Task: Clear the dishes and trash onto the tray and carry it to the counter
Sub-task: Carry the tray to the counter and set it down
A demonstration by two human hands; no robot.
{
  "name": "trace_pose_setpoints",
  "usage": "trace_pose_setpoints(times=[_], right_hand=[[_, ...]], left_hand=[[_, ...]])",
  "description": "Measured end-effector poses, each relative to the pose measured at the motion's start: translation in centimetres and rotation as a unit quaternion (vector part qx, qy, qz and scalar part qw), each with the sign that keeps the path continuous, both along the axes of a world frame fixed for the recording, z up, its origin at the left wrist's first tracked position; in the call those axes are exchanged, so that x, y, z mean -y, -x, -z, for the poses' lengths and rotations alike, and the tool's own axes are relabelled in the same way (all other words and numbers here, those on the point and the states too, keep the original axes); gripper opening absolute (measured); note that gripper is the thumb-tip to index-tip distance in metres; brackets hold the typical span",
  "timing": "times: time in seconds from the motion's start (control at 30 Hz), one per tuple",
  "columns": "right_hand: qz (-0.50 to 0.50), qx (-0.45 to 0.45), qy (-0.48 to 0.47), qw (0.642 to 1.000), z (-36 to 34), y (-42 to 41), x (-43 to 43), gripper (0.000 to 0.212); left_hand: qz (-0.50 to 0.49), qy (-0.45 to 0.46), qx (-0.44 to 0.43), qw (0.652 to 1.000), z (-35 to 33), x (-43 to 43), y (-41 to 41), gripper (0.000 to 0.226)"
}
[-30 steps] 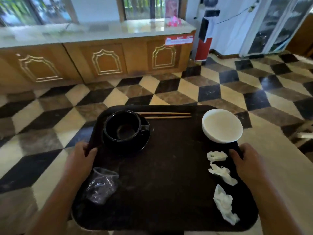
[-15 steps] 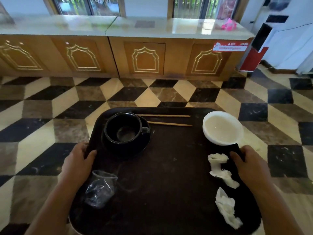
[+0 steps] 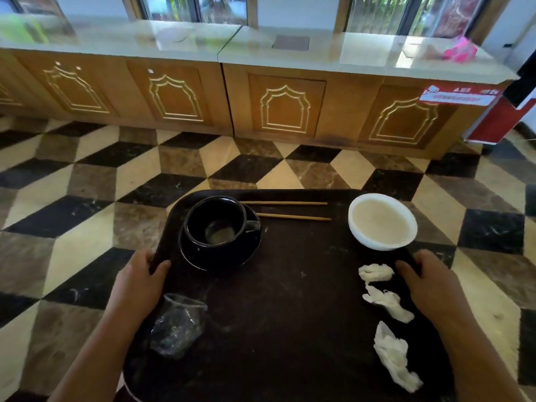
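Observation:
I hold a dark brown tray (image 3: pixel 290 314) level above the floor. My left hand (image 3: pixel 136 288) grips its left rim and my right hand (image 3: pixel 429 288) grips its right rim. On the tray stand a black cup (image 3: pixel 216 221) on a black saucer (image 3: pixel 203 259), two wooden chopsticks (image 3: pixel 293 217), and a white bowl (image 3: pixel 382 221). A crumpled clear plastic cup (image 3: pixel 177 326) lies near my left hand. Three crumpled white napkins (image 3: pixel 387 304) lie along the right side. The wooden counter (image 3: pixel 290 50) with a pale top runs across ahead.
A chequered marble floor (image 3: pixel 87 184) separates me from the counter. A pink object (image 3: pixel 459 49) sits on the counter's right end. A red and white stand (image 3: pixel 499 123) is beside the counter at the right. Windows are behind the counter.
The view has swung left and nearer to the counter, which now fills the width ahead. Both hands keep their grip on the tray; the chopsticks have spread slightly apart.

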State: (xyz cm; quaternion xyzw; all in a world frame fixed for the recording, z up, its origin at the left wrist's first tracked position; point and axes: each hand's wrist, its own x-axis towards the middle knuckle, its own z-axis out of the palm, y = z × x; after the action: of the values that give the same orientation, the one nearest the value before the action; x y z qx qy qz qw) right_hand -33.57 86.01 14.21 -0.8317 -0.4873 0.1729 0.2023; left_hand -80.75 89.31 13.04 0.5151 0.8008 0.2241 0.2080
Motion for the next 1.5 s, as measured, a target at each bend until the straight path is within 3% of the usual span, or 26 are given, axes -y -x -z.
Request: trace_pose_setpoints(times=[0.3,0.57,0.7,0.93,1.5], right_hand=[[-0.024,-0.026,-0.029,0.999,0.8,-2.9,-18.9,0.015],[-0.064,0.002,-0.037,0.997,-1.0,-6.9,-33.7,0.018],[-0.042,-0.006,-0.027,0.999,-1.0,-8.0,-39.5,0.014],[-0.029,-0.008,-0.029,0.999,0.0,-9.3,-50.1,0.028],[0.023,-0.014,-0.036,0.999,0.1,-12.8,-82.3,0.023]], left_hand=[[-0.016,-0.025,-0.002,1.0,-0.1,-17.4,-3.7,0.017],[-0.015,-0.025,0.014,0.999,-0.6,-31.6,-6.7,0.014],[-0.014,-0.034,0.002,0.999,-0.5,-37.6,-7.8,0.013],[-0.004,-0.025,0.005,1.0,0.1,-48.9,-9.4,0.019],[0.054,-0.03,0.02,0.998,0.3,-86.1,-13.4,0.016]])
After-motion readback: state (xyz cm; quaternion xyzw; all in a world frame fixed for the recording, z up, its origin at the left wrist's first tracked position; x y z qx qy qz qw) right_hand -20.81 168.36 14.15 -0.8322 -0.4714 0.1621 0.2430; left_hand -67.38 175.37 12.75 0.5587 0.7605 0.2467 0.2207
